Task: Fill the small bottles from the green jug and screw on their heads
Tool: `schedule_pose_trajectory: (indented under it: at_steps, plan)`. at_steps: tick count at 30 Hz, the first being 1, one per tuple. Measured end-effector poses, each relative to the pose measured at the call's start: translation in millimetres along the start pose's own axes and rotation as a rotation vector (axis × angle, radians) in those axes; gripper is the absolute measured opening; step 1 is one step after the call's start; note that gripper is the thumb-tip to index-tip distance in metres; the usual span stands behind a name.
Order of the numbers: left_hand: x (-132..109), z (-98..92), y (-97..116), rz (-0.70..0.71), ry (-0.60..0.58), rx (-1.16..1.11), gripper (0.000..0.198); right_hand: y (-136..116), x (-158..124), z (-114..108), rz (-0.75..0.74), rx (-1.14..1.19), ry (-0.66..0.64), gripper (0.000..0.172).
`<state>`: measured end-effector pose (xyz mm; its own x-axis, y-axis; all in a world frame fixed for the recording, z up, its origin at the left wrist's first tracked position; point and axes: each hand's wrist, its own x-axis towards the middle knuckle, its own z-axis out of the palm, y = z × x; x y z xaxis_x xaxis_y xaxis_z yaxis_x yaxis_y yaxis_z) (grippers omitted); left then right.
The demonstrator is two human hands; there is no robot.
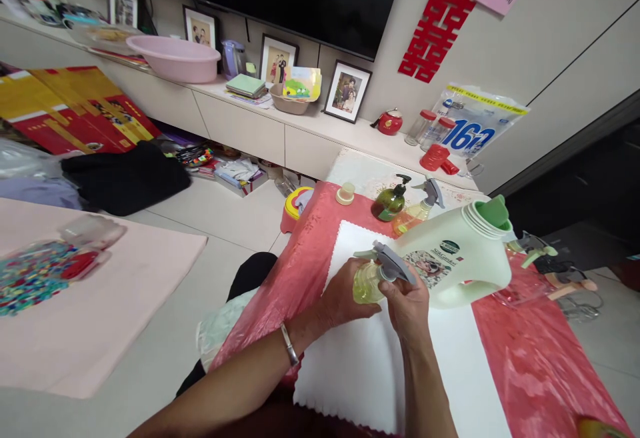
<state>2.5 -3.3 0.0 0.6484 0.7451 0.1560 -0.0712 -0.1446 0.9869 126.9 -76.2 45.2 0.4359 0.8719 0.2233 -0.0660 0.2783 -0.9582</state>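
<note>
A small clear spray bottle [367, 285] with yellowish liquid and a grey trigger head is tilted between my hands, above a white scallop-edged mat [350, 378]. My left hand [343, 295], with a bangle on the wrist, is closed around the bottle's body. At the neck, just under the trigger head, the fingers of my right hand [414, 308] are closed on it. Right behind stands a large pale green detergent jug [480, 261], its mouth showing a green spout. Beyond lie a green pump bottle [387, 206], another spray bottle [413, 217] with orange liquid and a pale cap [345, 193].
Red plastic sheeting [545, 351] covers the table. To its right is another sprayer head [537, 248]. A low cabinet behind carries a pink basin [175, 58], framed photos and lidded jars. On the left, a pink-covered surface [145, 271] bears many small colourful pieces.
</note>
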Motion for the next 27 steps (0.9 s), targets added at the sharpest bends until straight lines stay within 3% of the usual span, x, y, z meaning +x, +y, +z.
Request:
schedule_pose_trajectory:
  at_steps: [7,10,21,27]
  plan:
    - [-2.2,2.7,1.0,-0.048,0.018,-0.006,0.084,-3.9,-2.8,1.1,-0.003,0.002,-0.066,0.050]
    - [-1.6,0.8,7.8,-0.035,0.014,0.004,0.080,-4.9,-3.3,-1.9,-0.013,0.009,-0.087,0.043]
    - [-1.4,0.7,0.5,-0.031,-0.003,-0.006,0.086,4.5,-7.8,1.0,-0.023,-0.063,0.027,0.037]
    - [-1.2,2.6,-2.8,-0.004,0.006,-0.040,0.084,0.4,-9.5,-3.2,-0.008,-0.057,-0.096,0.049]
